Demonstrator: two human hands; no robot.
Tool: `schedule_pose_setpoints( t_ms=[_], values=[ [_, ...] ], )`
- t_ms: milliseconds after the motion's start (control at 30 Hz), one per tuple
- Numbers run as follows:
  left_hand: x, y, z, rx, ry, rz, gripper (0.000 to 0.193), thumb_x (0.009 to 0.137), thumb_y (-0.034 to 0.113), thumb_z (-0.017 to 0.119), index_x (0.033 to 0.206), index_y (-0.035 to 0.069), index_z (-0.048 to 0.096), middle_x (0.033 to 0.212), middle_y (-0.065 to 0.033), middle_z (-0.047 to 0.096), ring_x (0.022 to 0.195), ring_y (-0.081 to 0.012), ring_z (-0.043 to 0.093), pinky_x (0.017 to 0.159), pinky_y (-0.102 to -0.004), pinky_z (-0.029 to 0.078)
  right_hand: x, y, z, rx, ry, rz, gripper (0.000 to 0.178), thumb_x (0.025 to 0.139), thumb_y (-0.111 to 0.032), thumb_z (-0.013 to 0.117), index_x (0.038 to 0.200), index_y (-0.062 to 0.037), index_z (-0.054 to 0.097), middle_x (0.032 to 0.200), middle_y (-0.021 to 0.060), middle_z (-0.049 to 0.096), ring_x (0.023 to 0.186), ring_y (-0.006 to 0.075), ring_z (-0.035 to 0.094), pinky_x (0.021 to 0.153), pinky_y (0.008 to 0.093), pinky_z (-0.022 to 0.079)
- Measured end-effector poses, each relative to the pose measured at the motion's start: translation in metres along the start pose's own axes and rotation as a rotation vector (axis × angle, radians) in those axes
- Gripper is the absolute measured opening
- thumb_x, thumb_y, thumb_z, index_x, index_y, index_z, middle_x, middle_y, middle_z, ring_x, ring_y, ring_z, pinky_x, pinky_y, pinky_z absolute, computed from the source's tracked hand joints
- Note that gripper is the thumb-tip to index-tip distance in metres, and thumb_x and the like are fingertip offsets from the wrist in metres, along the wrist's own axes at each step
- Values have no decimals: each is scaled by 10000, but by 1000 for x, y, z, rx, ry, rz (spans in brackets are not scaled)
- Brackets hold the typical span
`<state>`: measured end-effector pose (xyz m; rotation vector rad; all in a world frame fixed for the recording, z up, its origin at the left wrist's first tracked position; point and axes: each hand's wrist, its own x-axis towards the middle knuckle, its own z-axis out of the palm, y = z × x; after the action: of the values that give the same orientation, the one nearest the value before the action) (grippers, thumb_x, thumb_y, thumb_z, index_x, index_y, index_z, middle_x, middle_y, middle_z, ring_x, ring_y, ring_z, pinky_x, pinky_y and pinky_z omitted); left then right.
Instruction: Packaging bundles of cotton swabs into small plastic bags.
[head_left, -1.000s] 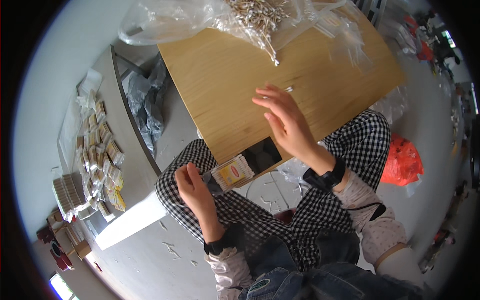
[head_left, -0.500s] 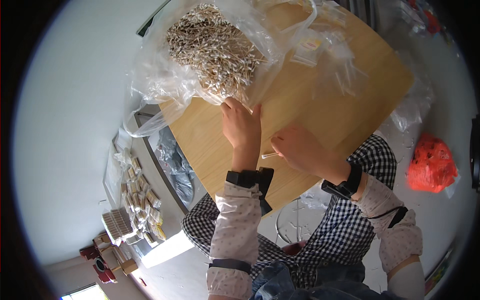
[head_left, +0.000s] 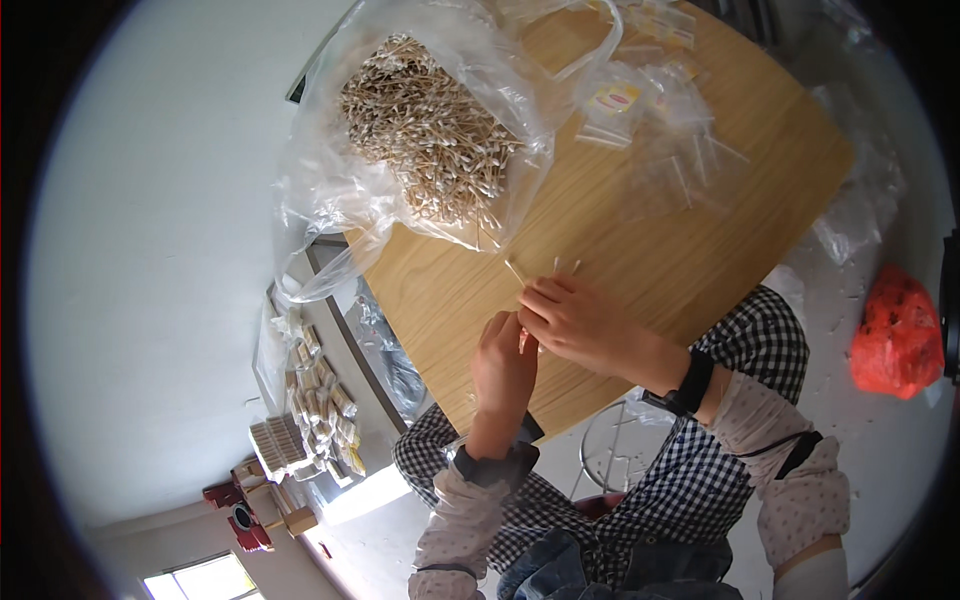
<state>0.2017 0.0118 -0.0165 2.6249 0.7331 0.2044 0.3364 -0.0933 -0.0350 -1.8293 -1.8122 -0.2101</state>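
Note:
My right hand (head_left: pixel 580 322) is closed over the table near its front edge, with several cotton swabs (head_left: pixel 557 265) poking out beyond its fingers. Against its fingertips, my left hand (head_left: pixel 504 364) is closed too; what it pinches is hidden between the two hands. Farther off to the left lies a big heap of loose cotton swabs (head_left: pixel 430 145) with wooden sticks and white tips. The heap spills from the mouth of a clear plastic bag (head_left: pixel 335 185) on the wooden table (head_left: pixel 700 235).
Small clear bags with a yellow label (head_left: pixel 613 98) lie at the table's far side. Filled packets (head_left: pixel 325 405) are piled on a surface to the left. A red plastic bag (head_left: pixel 895 335) stands on the floor at right, near crumpled clear plastic (head_left: pixel 865 190). A wire-frame stool (head_left: pixel 605 445) shows below.
My left hand has come back from the edge of the swab heap to meet my right hand. The right hand has turned, so its swabs now point away from me.

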Motion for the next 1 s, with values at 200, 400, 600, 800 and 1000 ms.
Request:
schedule_pose_setpoints(
  t_ms=[200, 400, 600, 800, 1000],
  values=[
    [54, -18, -35, -269, 23, -12, 208, 834, 10, 705, 1042, 10, 711, 968, -132, 708, 876, -260, 688, 778, -351, 537, -3, 12, 15, 20, 35, 85, 100, 828, -166, 622, 900, -102, 648, 919, 29, 623, 994, 218, 601, 964, 379, 457],
    [152, -23, -26, 325, 550, 123, 297, 827, 158, 773, 1052, 21, 635, 1006, -157, 654, 958, -314, 655, 787, -428, 539, 2, 11, 13, 41, 44, 28, 21, 757, -118, 656, 762, -108, 674, 835, 21, 636, 943, 209, 616, 919, 346, 453],
    [175, -38, -23, 225, 306, -179, 281, 801, 171, 793, 953, 17, 614, 939, -153, 696, 871, -347, 682, 753, -449, 543, 3, 11, 9, 43, 0, 45, 30, 754, -116, 658, 763, -103, 683, 829, 27, 633, 932, 213, 615, 906, 340, 448],
    [138, -27, -20, -105, 425, -84, 107, 804, 48, 734, 853, 11, 646, 771, -137, 691, 735, -279, 704, 679, -371, 559, 2, 12, 13, -29, 12, 31, 38, 757, -134, 656, 756, -109, 684, 839, 25, 642, 922, 207, 620, 902, 342, 446],
    [60, -8, -10, -214, 346, 97, 102, 814, -31, 707, 875, 18, 643, 886, -106, 717, 741, -233, 706, 665, -321, 559, 1, 11, 19, -22, 89, 2, 43, 759, -147, 652, 749, -118, 682, 814, 9, 638, 908, 191, 619, 900, 336, 447]
  ],
)
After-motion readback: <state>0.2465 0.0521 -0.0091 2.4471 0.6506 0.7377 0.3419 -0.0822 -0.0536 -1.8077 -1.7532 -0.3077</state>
